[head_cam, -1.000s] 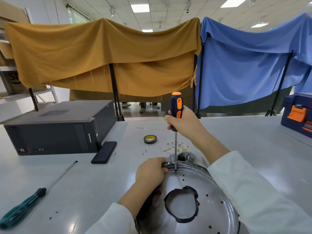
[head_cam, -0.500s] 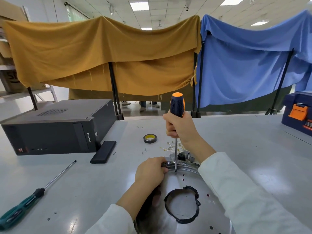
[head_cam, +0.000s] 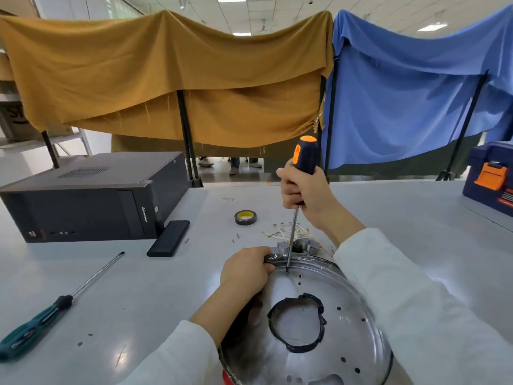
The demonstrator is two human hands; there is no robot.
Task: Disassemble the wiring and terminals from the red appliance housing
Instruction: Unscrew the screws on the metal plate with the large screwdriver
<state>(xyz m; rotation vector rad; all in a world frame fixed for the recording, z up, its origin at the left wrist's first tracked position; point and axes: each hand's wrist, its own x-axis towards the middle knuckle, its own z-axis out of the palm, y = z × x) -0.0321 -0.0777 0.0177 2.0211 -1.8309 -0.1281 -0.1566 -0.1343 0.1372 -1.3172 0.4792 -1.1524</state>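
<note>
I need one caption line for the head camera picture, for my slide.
Right hand drives an orange-black screwdriver into the metal plate while the left hand grips its rim.

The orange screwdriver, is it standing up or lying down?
Standing up, nearly. The orange screwdriver points down, tip on the metal plate, gripped by the right hand.

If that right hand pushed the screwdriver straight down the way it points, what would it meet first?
The right hand aims the screwdriver down at the metal plate. The tip already seems to sit there, near the far rim, probably on a screw.
</note>
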